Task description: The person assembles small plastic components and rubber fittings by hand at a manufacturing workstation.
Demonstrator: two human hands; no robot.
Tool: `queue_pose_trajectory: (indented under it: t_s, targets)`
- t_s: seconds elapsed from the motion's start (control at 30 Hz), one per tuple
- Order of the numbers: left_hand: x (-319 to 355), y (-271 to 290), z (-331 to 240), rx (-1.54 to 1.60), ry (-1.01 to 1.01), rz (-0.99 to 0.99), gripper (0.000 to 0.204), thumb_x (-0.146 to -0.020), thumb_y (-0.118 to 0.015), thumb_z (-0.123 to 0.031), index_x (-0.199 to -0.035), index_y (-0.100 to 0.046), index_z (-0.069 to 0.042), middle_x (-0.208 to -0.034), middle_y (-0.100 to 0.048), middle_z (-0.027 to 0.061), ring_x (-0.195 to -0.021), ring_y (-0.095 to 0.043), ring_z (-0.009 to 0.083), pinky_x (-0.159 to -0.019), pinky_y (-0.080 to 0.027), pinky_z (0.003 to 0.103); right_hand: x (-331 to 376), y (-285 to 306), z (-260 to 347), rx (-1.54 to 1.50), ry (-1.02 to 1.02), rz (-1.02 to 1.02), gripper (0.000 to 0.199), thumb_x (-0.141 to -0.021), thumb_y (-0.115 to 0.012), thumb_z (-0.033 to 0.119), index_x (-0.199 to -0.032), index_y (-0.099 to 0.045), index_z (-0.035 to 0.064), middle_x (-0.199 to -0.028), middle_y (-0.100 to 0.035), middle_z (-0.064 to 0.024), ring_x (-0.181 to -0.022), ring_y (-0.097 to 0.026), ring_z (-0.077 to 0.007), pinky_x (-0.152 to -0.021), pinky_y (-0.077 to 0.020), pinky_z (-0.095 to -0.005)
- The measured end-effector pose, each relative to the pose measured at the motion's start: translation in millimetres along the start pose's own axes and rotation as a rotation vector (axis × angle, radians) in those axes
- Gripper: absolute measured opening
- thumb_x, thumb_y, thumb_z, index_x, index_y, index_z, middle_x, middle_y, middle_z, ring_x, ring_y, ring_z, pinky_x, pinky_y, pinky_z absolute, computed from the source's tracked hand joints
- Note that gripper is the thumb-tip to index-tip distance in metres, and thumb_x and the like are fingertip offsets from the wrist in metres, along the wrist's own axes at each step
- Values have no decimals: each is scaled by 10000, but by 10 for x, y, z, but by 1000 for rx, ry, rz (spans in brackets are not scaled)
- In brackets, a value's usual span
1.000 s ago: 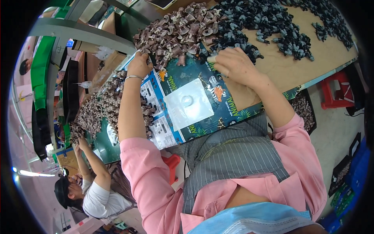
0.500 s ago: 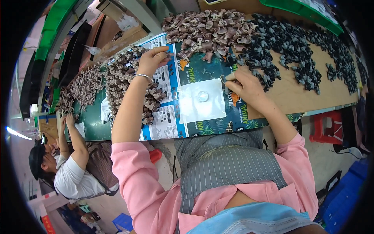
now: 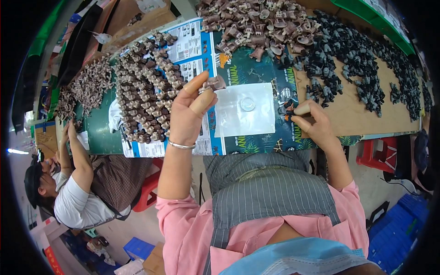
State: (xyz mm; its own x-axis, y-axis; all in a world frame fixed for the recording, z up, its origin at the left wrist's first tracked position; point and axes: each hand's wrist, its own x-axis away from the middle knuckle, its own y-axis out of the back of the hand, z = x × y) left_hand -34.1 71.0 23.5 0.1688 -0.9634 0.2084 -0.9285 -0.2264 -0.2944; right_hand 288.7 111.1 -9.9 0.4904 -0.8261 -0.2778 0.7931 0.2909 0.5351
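Currently pinching brown part (image 3: 217, 83) w/ L hand (image 3: 187, 115), approx. ctr of frame — fingertips only, presumably to leave wide end exposed. Holding R hand (image 3: 318, 123) curled, right of ctr, over printed cover (image 3: 250, 71) — can't tell if gripping anything.

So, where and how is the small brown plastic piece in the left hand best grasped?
Probably by its free end, coming from the right: the small brown plastic piece sticks out that way, while the left hand pinches its other end.
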Motion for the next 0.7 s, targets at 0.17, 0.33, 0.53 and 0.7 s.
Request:
queue_pose_trajectory:
  t_s: [0.17,0.33,0.53,0.7]
  targets:
    - [201,100,292,332,8,-23,454,-899,-652,-5,-1341,-555,-46,-1167,-655,43,-992,-652,121,-879,-554,285,-132,-15,113,154,0,94,268,-786,-728,30,-1047,-667,26,-826,-570,-88,-697,-571,-217,-635,-450,-326]
    - [351,75,451,230,-111,-136,449,-878,-669,20,-1315,-576,-21,-1131,-652,47,-936,-641,108,-803,-547,253,-303,-150,286,241,-2,60,214,-797,-712,59,-1003,-660,48,-830,-561,-80,-725,-572,-236,-637,-426,-343]
    - [438,96,729,110,-158,-179,448,-856,-665,80,-1291,-596,-3,-1166,-643,54,-973,-617,95,-838,-504,233,-506,-588,315,248,260,-16,221,-772,-734,81,-981,-666,91,-897,-610,-46,-786,-603,-217,-672,-405,-322]
    - [448,93,740,20,-178,-162,437,-852,-676,78,-1275,-618,-14,-1205,-626,55,-1016,-602,97,-874,-487,238,-524,-632,260,382,407,32,225,-754,-724,75,-969,-660,100,-898,-608,-25,-795,-608,-180,-696,-393,-315]
